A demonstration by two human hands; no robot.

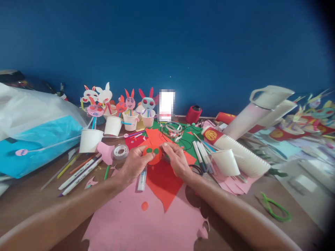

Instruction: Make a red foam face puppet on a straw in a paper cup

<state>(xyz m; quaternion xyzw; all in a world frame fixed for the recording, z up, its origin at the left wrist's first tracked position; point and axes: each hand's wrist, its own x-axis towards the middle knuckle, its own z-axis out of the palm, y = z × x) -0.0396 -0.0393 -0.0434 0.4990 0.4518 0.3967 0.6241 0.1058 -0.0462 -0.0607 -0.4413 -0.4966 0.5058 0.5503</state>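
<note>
1. Left of our fingers lie white markers [81, 177], their lettering too blurred to read.
2. Our left hand [136, 162] angles in from lower left, thumb and fingers pinching the orange paper disc [157, 159].
3. Between both hands' fingers, the round disc faces us, green ovals [156, 151] side by side.
4. Our right hand [176, 158] meets its right edge; we cannot tell whether those fingertips grip.

Nothing reads cleanly here! Left of the tape roll [120, 152] and nearer, dark lettering runs along a white marker [81, 177], too blurred to spell out. Nearer and right of the roll, a tube's [142, 179] print is illegible; far right, stacked cups [210, 135] flash a round gold emblem on red.
</note>
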